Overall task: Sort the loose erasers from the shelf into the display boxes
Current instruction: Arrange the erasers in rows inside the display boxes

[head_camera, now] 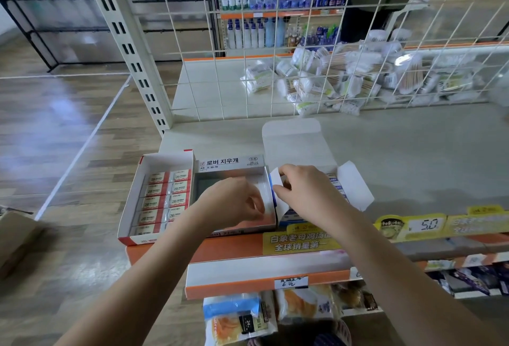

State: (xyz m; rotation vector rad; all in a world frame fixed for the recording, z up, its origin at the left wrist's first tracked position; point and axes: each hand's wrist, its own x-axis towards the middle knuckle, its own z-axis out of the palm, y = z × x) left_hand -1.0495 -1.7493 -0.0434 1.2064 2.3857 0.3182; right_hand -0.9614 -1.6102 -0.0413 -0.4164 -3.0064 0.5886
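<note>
A: How are the hands placed?
B: Both reach over the shelf (pixel 413 158). The left hand (pixel 234 202) is inside the middle box (pixel 234 165), fingers curled, seemingly pinching something small and white. The right hand (pixel 305 191) pinches the white flap (pixel 278 196) of the right box (pixel 297 141).
A: And the erasers?
B: Red-banded erasers (pixel 168 199) fill the left box (pixel 132 207). The right box's contents are mostly hidden by the right hand.
</note>
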